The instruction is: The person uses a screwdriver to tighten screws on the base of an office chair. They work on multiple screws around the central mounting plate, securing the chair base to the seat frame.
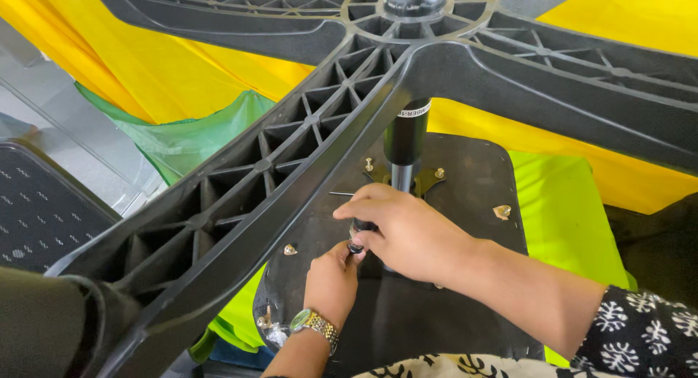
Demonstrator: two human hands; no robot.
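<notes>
An upturned office chair fills the view. Its black ribbed star base (291,153) spreads overhead on a black gas cylinder (405,138), which rises from the dark underside of the seat (472,174). My right hand (411,229) is closed around a small black lever or knob at the foot of the cylinder. My left hand (331,280), with a metal wristwatch (314,323) on it, pinches the same small part from below, touching my right fingers. What lies under my hands is hidden.
Several brass-coloured bolts (502,211) stick up from the seat underside. Yellow plastic sheeting (182,65) and green plastic sheeting (560,211) lie under the chair. A black perforated panel (43,211) sits at the left, and a small clear bag (269,333) near my left wrist.
</notes>
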